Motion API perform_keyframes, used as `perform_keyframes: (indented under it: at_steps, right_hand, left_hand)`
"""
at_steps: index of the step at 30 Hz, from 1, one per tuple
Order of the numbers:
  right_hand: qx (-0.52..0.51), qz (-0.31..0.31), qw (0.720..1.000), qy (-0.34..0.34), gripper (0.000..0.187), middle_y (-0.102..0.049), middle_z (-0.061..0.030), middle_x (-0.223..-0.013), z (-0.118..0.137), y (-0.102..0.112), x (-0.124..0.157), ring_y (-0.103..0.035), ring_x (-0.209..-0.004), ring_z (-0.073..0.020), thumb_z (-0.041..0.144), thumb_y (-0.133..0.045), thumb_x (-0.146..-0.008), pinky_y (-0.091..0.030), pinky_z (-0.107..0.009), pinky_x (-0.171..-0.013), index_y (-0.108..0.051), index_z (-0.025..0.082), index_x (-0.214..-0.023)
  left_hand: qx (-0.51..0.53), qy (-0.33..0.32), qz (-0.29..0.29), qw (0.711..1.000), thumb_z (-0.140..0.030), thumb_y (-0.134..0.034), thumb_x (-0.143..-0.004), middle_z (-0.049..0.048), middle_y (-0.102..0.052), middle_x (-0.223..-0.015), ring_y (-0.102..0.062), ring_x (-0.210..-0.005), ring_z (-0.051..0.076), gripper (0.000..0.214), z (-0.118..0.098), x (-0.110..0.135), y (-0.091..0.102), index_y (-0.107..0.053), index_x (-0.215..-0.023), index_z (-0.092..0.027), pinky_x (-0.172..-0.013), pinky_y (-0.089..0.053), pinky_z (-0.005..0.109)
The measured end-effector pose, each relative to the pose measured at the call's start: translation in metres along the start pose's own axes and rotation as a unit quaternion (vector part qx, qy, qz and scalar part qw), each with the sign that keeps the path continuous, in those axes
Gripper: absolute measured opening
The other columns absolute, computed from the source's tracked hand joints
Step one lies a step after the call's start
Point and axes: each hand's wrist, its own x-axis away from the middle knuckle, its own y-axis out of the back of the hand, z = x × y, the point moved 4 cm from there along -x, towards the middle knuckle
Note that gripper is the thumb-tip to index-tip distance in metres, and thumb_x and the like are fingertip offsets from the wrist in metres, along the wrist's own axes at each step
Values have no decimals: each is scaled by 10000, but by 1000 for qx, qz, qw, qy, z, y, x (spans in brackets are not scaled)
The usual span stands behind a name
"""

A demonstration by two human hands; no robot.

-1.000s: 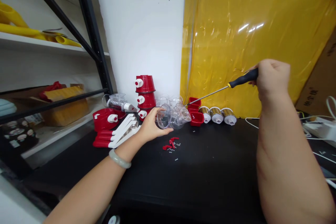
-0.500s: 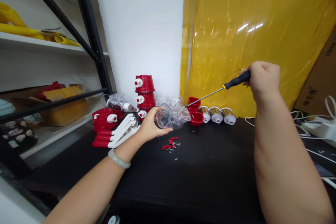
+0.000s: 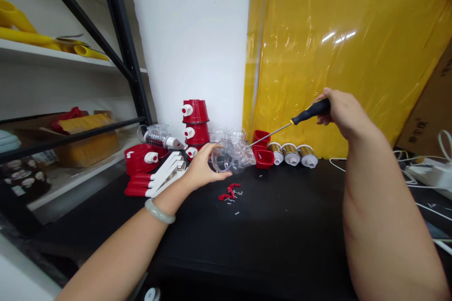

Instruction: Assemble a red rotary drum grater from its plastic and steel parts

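Observation:
My left hand (image 3: 205, 164) is wrapped round a clear plastic grater housing (image 3: 226, 156), its round mouth facing me, held tilted above the table. In my right hand (image 3: 341, 110) is a screwdriver (image 3: 307, 112) with a dark handle and yellow collar. Its long shaft slants down to the left, and the tip meets the far end of the clear housing; the exact contact spot is hard to make out. Below the left hand lie small red plastic parts (image 3: 231, 191) and several loose screws (image 3: 237, 213) on the black table (image 3: 282, 235).
A stack of red bases (image 3: 196, 112) stands behind the left hand, with white-and-red handles (image 3: 165, 176) to its left. Red trays (image 3: 264, 159) and metal grating drums (image 3: 291, 154) line the back. White cables (image 3: 409, 181) lie at right; a shelf rack (image 3: 122, 33) rises at left.
The right hand and screwdriver handle have shifted left, and the right wrist has turned with the fingers loosened slightly. The left hand keeps hold of the clear housing, almost unmoved.

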Motion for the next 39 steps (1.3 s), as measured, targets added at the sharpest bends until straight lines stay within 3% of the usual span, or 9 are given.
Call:
perform_keyframes:
  at_steps: [5,9,12,15,17,22,28,34,39]
  right_hand:
    - [-80,156,981,-88,59,-608,8,-594,-25,-1,2,-578,-495,-123,271,-533,-876,-507,-232,-501,-528,212,-883]
    - [-1,225,971,-78,299,-527,20,-438,-39,-2,2,-452,-346,-85,456,-529,-918,-373,-168,-373,-470,207,-763]
    - [40,206,971,-115,406,-555,-9,-459,-45,-4,1,-480,-344,-103,553,-405,-945,-405,-192,-357,-475,205,-747]
    - [-39,181,971,-152,156,-669,-8,-699,-49,-8,0,-658,-549,-164,391,-516,-918,-551,-275,-489,-470,243,-912]
    - [-92,200,965,-138,192,-677,13,-747,-52,-12,0,-680,-612,-163,283,-605,-858,-575,-291,-562,-455,261,-976]
    - [-40,237,961,-135,318,-551,20,-460,-68,-18,-5,-479,-327,-106,495,-602,-860,-394,-199,-350,-528,193,-795]
    - [-128,224,946,-196,42,-696,-30,-771,-80,-26,-5,-712,-673,-185,254,-509,-905,-570,-295,-560,-537,222,-901]
    - [-78,240,953,-166,236,-572,11,-488,-89,-29,-8,-513,-371,-108,422,-542,-906,-413,-195,-379,-536,198,-831]
    - [-168,221,943,-185,79,-679,-13,-776,-86,-30,-7,-694,-689,-182,279,-524,-873,-574,-320,-598,-500,241,-938]
  left_hand:
    - [-21,4,1,1000,-422,-853,-584,81,-616,-1172,-630,-1051,264,734,9,-4,9,-531,-1211,-216,-935,-513,420]
    - [-20,-4,19,1000,-408,-859,-573,70,-618,-1182,-631,-1040,253,727,11,-6,13,-542,-1201,-225,-939,-508,406]
    - [-24,0,28,999,-422,-859,-564,69,-618,-1181,-636,-1020,255,738,13,-5,13,-543,-1201,-226,-926,-513,408]
    - [-35,5,30,999,-432,-855,-562,75,-620,-1180,-634,-1026,265,735,16,-5,12,-547,-1195,-223,-924,-513,416]
    - [-38,8,30,999,-438,-852,-562,76,-626,-1169,-638,-1017,266,733,18,-5,12,-547,-1192,-219,-924,-513,421]
    - [-43,9,38,998,-452,-845,-568,76,-625,-1164,-639,-1028,270,729,21,-6,11,-545,-1192,-220,-926,-514,423]
    - [-57,11,43,997,-470,-839,-569,80,-628,-1170,-634,-1044,281,733,21,-7,13,-549,-1196,-224,-936,-510,431]
    - [-61,14,52,997,-461,-840,-567,83,-624,-1195,-625,-1065,287,728,19,-6,13,-557,-1197,-228,-935,-509,427]
    - [-59,14,53,997,-452,-839,-572,78,-621,-1209,-615,-1091,287,714,18,-6,13,-562,-1193,-234,-945,-504,427]
